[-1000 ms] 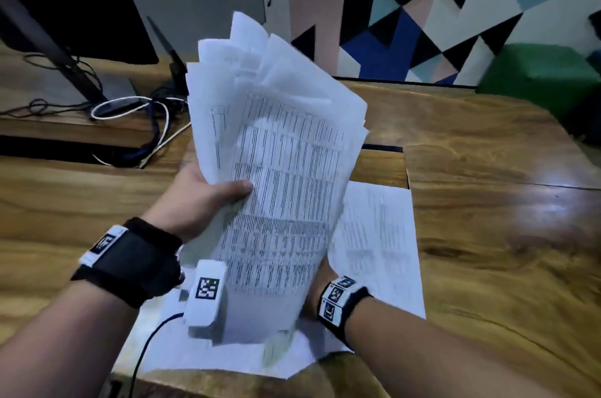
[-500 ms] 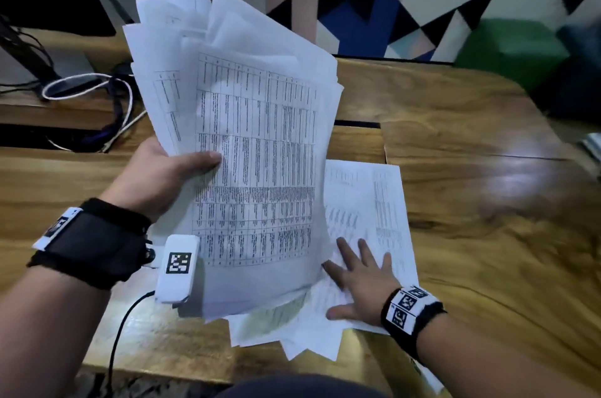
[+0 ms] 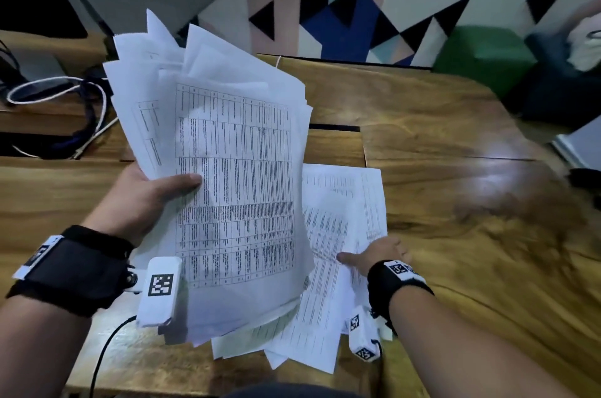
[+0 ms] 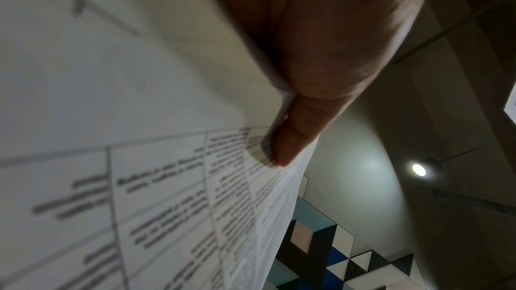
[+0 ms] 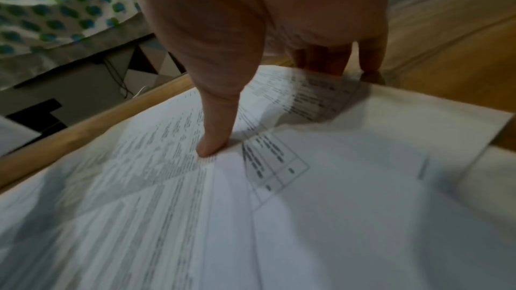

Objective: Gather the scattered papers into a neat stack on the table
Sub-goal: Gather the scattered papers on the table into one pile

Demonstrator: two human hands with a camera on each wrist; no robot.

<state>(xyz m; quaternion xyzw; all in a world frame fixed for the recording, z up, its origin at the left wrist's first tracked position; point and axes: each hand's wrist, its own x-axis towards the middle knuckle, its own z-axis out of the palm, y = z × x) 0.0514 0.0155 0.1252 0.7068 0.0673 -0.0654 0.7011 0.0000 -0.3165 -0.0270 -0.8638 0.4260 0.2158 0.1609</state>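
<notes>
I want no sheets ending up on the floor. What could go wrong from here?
The left hand grips an uneven, fanned bundle of papers by one edge; loose sheets could slip out. The loose sheets on the table overhang the table's near edge, so the right hand, thumb pressing them, could drag some off.
</notes>
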